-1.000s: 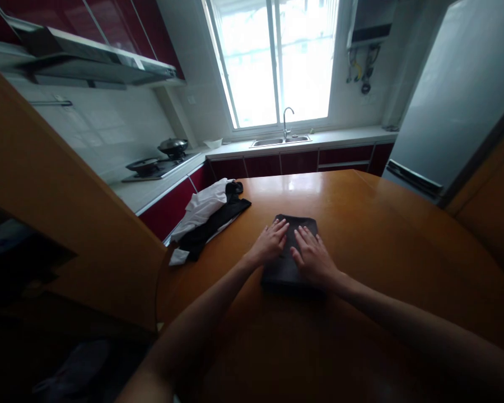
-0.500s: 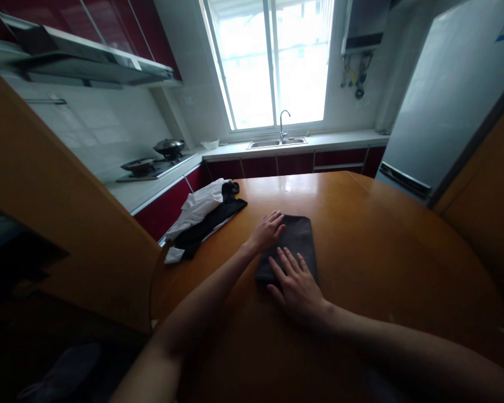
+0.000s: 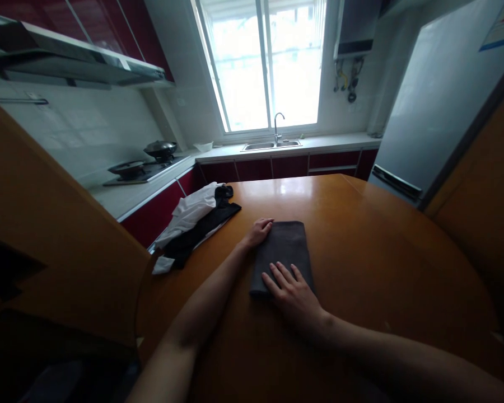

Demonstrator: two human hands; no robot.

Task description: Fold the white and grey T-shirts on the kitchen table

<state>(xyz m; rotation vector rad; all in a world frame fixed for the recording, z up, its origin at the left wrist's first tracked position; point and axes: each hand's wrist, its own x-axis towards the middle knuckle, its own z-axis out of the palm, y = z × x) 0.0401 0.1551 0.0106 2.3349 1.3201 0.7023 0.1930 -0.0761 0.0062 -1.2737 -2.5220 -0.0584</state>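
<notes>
A dark grey folded cloth [image 3: 286,243] lies flat on the wooden table [image 3: 361,252] in front of me. At its upper left edge is my left hand [image 3: 260,230], with the fingers close together and bent over the edge of the cloth. My right hand [image 3: 293,294] rests palm down on the lower part of the cloth, its fingers spread. A small pile of white and black clothing [image 3: 193,215] sits at the table's left side, apart from both hands.
Beyond the table runs a white counter with a sink [image 3: 273,145]. To the left stand a stove with pans [image 3: 160,148] and a range hood [image 3: 75,59] above. A fridge [image 3: 437,101] is at the right, and a wooden panel [image 3: 54,224] rises beside the table's left edge.
My left hand has slid off the top of the cloth to its left edge, and its fingers have drawn together. More of the cloth shows. The view has shifted slightly.
</notes>
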